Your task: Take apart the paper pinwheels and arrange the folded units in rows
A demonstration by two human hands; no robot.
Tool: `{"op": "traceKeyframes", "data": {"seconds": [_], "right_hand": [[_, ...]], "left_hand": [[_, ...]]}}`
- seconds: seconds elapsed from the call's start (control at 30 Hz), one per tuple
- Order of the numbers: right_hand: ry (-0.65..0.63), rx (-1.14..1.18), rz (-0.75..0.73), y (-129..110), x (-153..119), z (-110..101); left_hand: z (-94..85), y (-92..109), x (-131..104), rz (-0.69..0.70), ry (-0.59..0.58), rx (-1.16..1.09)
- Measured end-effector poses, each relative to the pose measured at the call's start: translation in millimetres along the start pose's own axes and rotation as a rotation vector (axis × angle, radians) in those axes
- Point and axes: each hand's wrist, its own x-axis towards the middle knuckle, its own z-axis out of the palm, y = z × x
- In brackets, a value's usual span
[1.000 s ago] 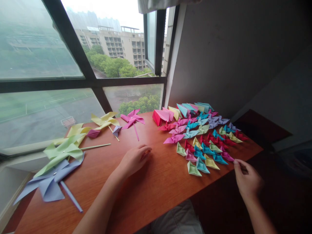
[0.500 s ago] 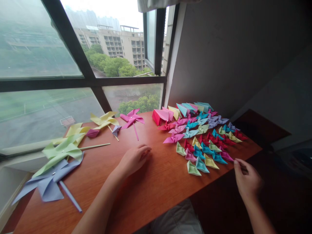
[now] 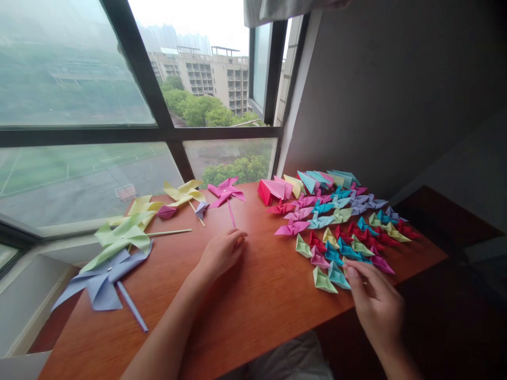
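Note:
My left hand (image 3: 222,252) rests on the table, fingers loosely bent and apart from the thumb, holding nothing. Just beyond it lies the stick of a pink pinwheel (image 3: 226,191). At the near edge of the paper boats, my right hand (image 3: 376,303) has thumb and forefinger pinched on a yellow paper boat (image 3: 345,259), mostly hidden by the fingers. Beside those fingertips sit a light blue boat (image 3: 338,275) and a light green boat (image 3: 324,281). A magenta boat (image 3: 382,264) lies just behind the hand.
Rows of folded paper cranes (image 3: 293,227) and larger folded pieces (image 3: 273,189) stand behind the boats. Along the window side lie a purple pinwheel (image 3: 103,277), a green pinwheel (image 3: 122,236) and a yellow pinwheel (image 3: 182,194). The wooden table (image 3: 257,311) ends at the right.
My right hand has moved left from the magenta boat to the yellow one. The view has shifted, so everything sits farther right. My left hand stays on the table, its fingers slightly straighter.

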Motion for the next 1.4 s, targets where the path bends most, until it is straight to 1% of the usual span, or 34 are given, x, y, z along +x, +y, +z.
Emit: {"op": "traceKeyframes", "data": {"seconds": [0.03, 0.07, 0.17, 0.27, 0.33, 0.4, 0.5, 0.57, 0.63, 0.7, 0.9, 1.03, 1.17, 1.3, 1.4], "right_hand": [[-0.007, 0.02, -0.082, -15.7, -0.5, 11.8], [-0.045, 0.066, -0.142, -29.8, -1.7, 24.0], [-0.2, 0.201, -0.217, -60.6, -9.6, 59.4], [-0.36, 0.284, -0.244, -75.7, -21.4, 87.2], [-0.423, 0.307, -0.252, -79.9, -28.3, 99.8], [-0.457, 0.309, -0.251, -80.9, -33.2, 107.6], [-0.48, 0.313, -0.234, -78.9, -36.6, 112.2], [-0.481, 0.324, -0.209, -77.1, -36.9, 112.7], [-0.473, 0.339, -0.179, -75.9, -36.2, 112.7], [-0.469, 0.349, -0.157, -75.4, -35.0, 113.2], [-0.469, 0.361, -0.138, -74.4, -33.5, 115.4], [-0.458, 0.362, -0.148, -73.5, -34.1, 115.5], [-0.442, 0.365, -0.153, -73.3, -33.7, 115.4], [-0.439, 0.37, -0.147, -73.9, -32.8, 115.0], [-0.449, 0.37, -0.138, -74.2, -32.5, 114.5]], "left_hand": [[-1.8, -5.3, 0.5, -0.052, 0.044, 0.027], [-4.2, -11.8, 0.9, -0.105, 0.092, 0.051], [-14.4, -35.5, 1.4, -0.269, 0.241, 0.127], [-24.9, -55.9, 1.3, -0.394, 0.358, 0.217], [-28.4, -63.1, 1.6, -0.413, 0.386, 0.262], [-27.8, -65.6, 2.5, -0.4, 0.38, 0.31], [-21.4, -64.6, 4.0, -0.38, 0.316, 0.425], [-17.0, -63.1, 4.6, -0.397, 0.254, 0.491], [-14.4, -61.9, 4.8, -0.432, 0.214, 0.502], [-13.7, -61.2, 4.8, -0.46, 0.205, 0.488], [-16.2, -61.7, 4.8, -0.463, 0.265, 0.422], [-19.7, -63.7, 3.9, -0.468, 0.347, 0.336], [-24.0, -65.7, 2.3, -0.475, 0.428, 0.196], [-24.1, -64.0, 1.6, -0.456, 0.438, 0.051], [-20.2, -59.0, 1.6, -0.428, 0.418, 0.012]]}}
